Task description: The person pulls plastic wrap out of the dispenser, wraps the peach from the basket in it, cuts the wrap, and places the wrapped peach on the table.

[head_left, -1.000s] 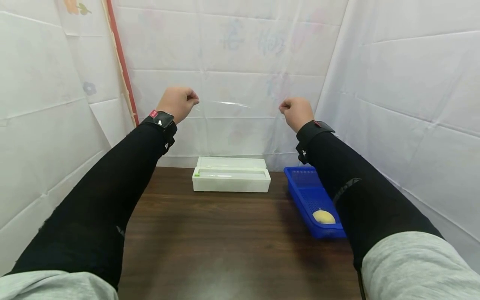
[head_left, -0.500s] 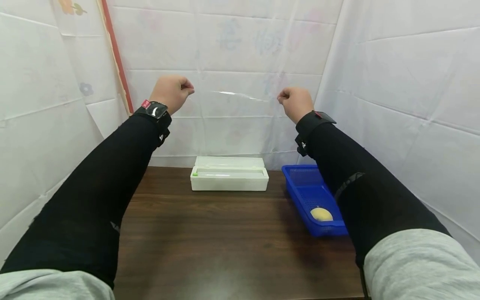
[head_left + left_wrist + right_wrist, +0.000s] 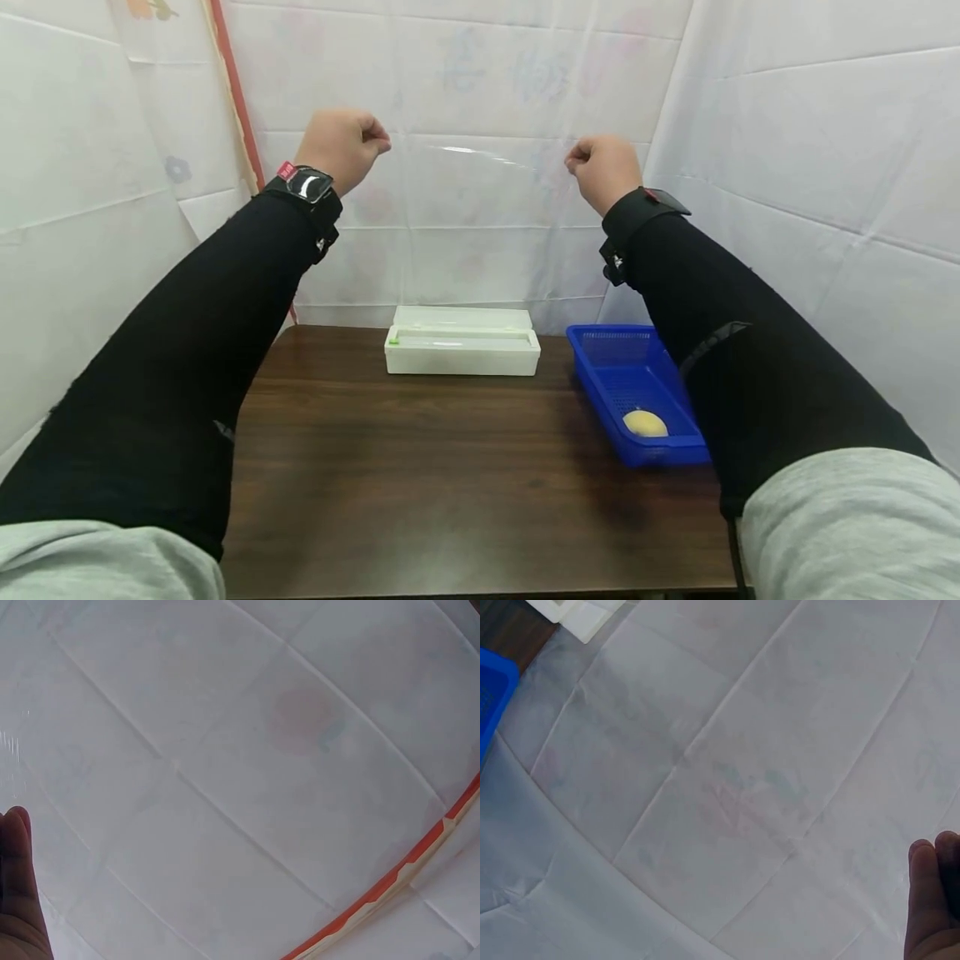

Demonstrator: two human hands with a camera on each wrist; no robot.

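Observation:
In the head view, both hands are raised in front of the white backdrop. My left hand pinches one side of a sheet of clear cling film with thumb and fingertips. The other side is pinched by my right hand. Stretched across the gap between them, the film shows mainly by its bright glints. Below it on the table stands a white cling film dispenser, its lid tipped back and a small green piece at its left end. The left wrist view catches the left fingers beside faint film streaks.
A blue plastic basket sits on the right of the dark wooden table, partly behind the right forearm. A pale yellow oval thing lies in it. White sheets hang at the back and both sides.
Both hands have risen in the head view, lifting the film higher above the dispenser. They stand slightly farther apart. The dispenser, basket and yellow thing stay in their places.

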